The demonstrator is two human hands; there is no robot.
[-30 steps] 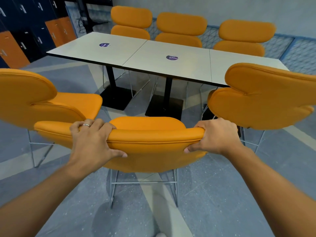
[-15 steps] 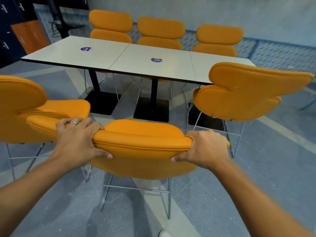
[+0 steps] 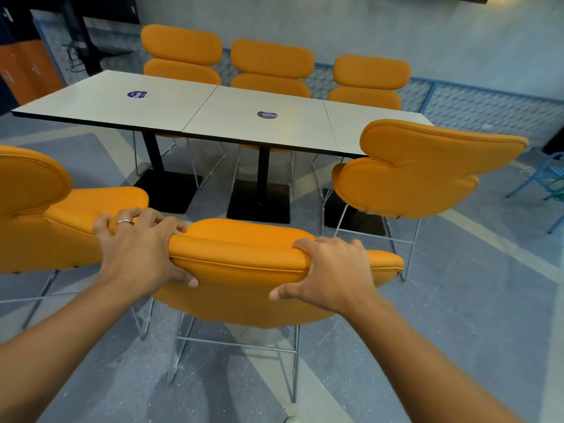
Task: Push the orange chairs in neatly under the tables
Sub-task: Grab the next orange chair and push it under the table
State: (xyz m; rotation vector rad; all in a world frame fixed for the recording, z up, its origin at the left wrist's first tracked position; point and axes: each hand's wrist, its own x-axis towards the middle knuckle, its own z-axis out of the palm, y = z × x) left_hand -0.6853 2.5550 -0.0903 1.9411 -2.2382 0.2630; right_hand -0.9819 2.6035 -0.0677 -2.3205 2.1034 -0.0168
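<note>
An orange chair with thin metal legs stands right in front of me, its back toward me, out from the row of white tables. My left hand, with a ring on one finger, grips the top of the backrest at its left end. My right hand grips the same backrest further right, thumb under the edge. Another orange chair stands to the right, close to the table edge. A third is at the left, pulled out. Three orange chairs sit tucked along the far side.
Black pedestal bases of the tables stand on the grey floor ahead of the held chair. A blue wire fence runs behind the far chairs. A blue metal chair is at the right edge. Orange and dark lockers stand at the far left.
The view has swung right and the tables now sit further left in it. Both hands keep their grip on the backrest; the left fingers have spread a little.
</note>
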